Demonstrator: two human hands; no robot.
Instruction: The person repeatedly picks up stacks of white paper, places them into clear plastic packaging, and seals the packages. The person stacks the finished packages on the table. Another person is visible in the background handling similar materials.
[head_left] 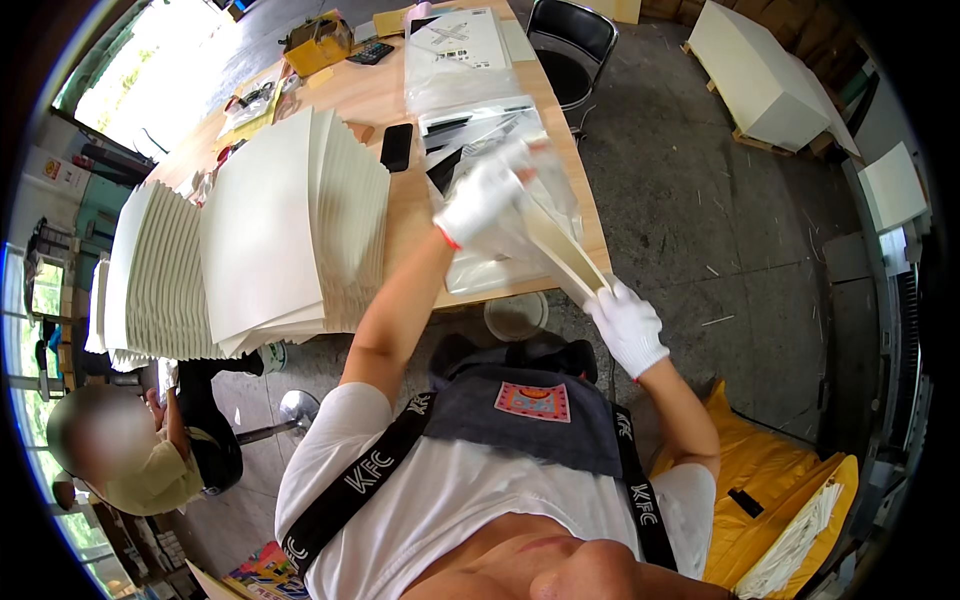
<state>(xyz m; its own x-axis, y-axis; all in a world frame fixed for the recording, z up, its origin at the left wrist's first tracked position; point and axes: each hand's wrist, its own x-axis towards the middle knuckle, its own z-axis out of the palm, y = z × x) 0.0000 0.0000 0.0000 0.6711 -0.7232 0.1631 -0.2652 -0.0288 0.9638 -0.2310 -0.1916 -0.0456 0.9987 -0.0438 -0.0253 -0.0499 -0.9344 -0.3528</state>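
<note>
White board (565, 251) over the desk's (408, 202) near right corner, right hand's (628, 325) fingers clamped on its end, left hand (485, 205) too blurry to tell its grip, clear bags (478, 275) underneath, big white piles (262, 210) and black phone (397, 148) leftward.

A workshop
Sheet stacks (262, 215) on a worktop (360, 95) left of the left grip (485, 205); loaded pallet (762, 90) on grey floor (690, 190), right of it.

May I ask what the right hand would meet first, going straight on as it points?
The right hand would likely first meet the long pale piece it holds; depth beyond that is unclear.
</note>
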